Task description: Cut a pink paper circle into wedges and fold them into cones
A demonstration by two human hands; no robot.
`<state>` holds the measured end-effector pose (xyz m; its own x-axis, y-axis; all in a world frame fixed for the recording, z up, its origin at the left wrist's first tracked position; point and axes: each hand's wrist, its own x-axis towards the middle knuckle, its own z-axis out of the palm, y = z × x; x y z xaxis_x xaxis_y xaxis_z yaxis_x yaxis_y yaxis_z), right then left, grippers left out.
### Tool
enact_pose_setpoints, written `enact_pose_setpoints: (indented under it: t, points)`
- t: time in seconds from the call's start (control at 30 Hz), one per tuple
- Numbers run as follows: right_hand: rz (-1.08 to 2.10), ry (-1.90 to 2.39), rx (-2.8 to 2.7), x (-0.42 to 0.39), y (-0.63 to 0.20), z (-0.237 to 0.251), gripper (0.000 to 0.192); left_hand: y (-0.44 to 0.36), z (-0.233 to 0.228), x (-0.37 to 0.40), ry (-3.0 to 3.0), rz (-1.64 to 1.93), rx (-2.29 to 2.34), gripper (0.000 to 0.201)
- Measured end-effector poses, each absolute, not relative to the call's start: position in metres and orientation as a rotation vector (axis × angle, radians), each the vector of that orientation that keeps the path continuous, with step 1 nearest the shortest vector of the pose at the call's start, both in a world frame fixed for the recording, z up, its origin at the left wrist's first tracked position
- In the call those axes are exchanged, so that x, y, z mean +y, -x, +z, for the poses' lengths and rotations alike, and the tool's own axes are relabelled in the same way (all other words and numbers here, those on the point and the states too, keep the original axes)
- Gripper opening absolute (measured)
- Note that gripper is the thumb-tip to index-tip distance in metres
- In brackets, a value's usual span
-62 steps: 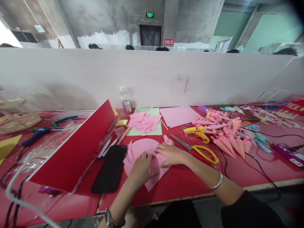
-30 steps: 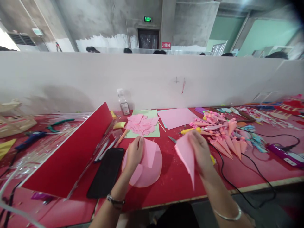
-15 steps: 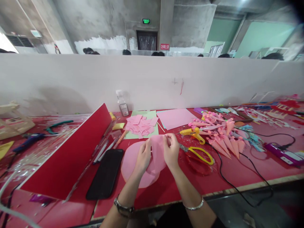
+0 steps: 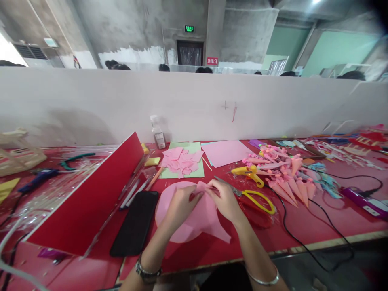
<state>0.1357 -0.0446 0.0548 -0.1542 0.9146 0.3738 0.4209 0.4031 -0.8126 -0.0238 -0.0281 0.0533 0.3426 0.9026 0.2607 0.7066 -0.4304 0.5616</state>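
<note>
Both hands hold one pink paper piece [image 4: 209, 216] over the red table [image 4: 297, 226]. My left hand [image 4: 178, 208] pinches its left side and my right hand [image 4: 226, 202] grips its right side near the top. The piece curls between them and its pointed corner hangs toward the table's front edge. Under it lies a round pink paper sheet [image 4: 165, 202]. Just right of my right hand lie yellow-handled scissors [image 4: 256, 199].
A black phone [image 4: 135, 222] lies left of the round sheet, beside a slanted red board [image 4: 91, 198]. Pink scraps [image 4: 180, 161] sit on green paper behind. A yellow glue gun [image 4: 248, 173], several pink paper cones [image 4: 291, 182] and black cables [image 4: 306, 226] fill the right.
My right hand lifted a pink piece off the pile, swung it out right, then brought it back over the round sheet. Now both hands hold it lower, curling it.
</note>
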Motion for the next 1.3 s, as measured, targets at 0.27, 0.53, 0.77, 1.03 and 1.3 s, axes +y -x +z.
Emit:
enact_pose_setpoints:
  t: [0.27, 0.53, 0.77, 1.03, 1.3]
  points:
    - [0.529, 1.29, -1.469, -0.044, -0.139, 0.036, 0.019, 0.038, 0.061, -0.036, -2.395, 0.745, 1.384, 0.032]
    - [-0.034, 1.31, -2.105, -0.057, -0.14, 0.058, 0.028, 0.047, 0.08, -0.039, -2.77, 0.278, 1.373, 0.029]
    - [0.104, 1.145, -2.405, -0.061, -0.131, 0.075, 0.022, 0.042, 0.096, -0.047, -2.81, 0.386, 1.091, 0.022]
    - [0.225, 1.01, -2.305, -0.053, -0.127, 0.074, 0.026, 0.045, 0.089, -0.043, -2.584, 0.583, 1.187, 0.029]
    - [0.134, 0.869, -2.136, -0.062, -0.125, 0.076, 0.027, 0.047, 0.078, -0.039, -2.085, 0.845, 1.091, 0.031]
